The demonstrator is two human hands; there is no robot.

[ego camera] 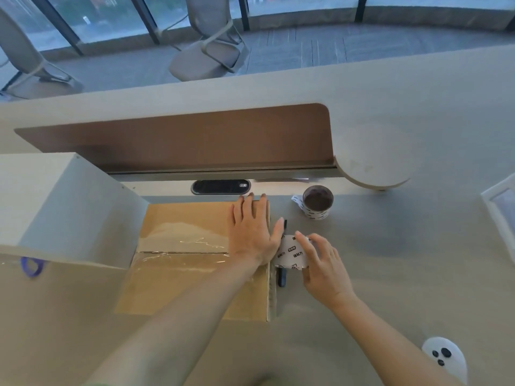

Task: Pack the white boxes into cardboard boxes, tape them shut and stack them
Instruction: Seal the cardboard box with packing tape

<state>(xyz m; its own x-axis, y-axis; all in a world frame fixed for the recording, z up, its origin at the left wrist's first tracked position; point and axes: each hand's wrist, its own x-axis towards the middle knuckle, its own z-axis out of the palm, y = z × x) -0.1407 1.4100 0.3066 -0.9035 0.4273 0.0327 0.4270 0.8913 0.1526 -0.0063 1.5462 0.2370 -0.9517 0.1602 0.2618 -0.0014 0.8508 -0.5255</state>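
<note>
At centre of the bench (390,274), a closed cardboard box (195,274), flaps meeting along a seam running left to right, clear tape (181,246) already glinting along that seam. Pressed flat on the box's right end, the left hand (250,232), fingers spread and pointing away toward the divider. Just beside the box's right edge, touching or nearly so, a tape roll (289,253) with printed white backing, pinched by the right hand (323,266) from the right, fingertips (299,235) curled over the top. Seam axis in line with the roll, so the roll lying straight off the seam's right end; probably a matter of carrying the strip down over that edge and cutting it. Right hand nearer the roll, left nearer the seam.

Under the roll, a dark slim tool (282,277), mostly hidden, kind not clear. Further back, a second tape roll (317,201) standing on the bench, loose end trailing left. At far left, a large white box (64,207), cut off by the frame edge. Box contents hidden; tape between roll and box not discernible.
</note>
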